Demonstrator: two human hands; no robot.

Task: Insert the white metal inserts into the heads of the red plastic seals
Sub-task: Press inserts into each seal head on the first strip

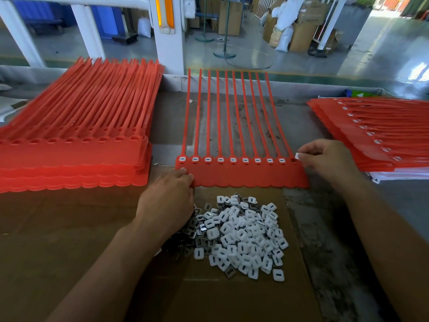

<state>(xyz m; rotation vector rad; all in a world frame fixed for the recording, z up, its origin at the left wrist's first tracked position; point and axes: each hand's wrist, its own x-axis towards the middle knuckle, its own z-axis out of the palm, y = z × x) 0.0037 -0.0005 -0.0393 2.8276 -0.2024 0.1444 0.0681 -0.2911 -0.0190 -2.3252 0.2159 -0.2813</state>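
We are on a factory floor, at a small hand-assembly station. Our table [325, 228] is grey and worn, partly covered by a cardboard sheet [69, 240], and it carries parts in bulk: a tall stack of red seals [76, 156] on the left, a second stack [380, 135] on the right, and a loose pile of white inserts [243, 233] in front. Beyond the table we see a concrete floor [383, 43] with painted lines, white steel posts [168, 43], cardboard boxes [229, 17], filled white sacks [284, 40], blue bins [34, 10] and a fan stand [224, 52].

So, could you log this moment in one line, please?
left hand holds seal strip | right hand pinches insert over last empty head
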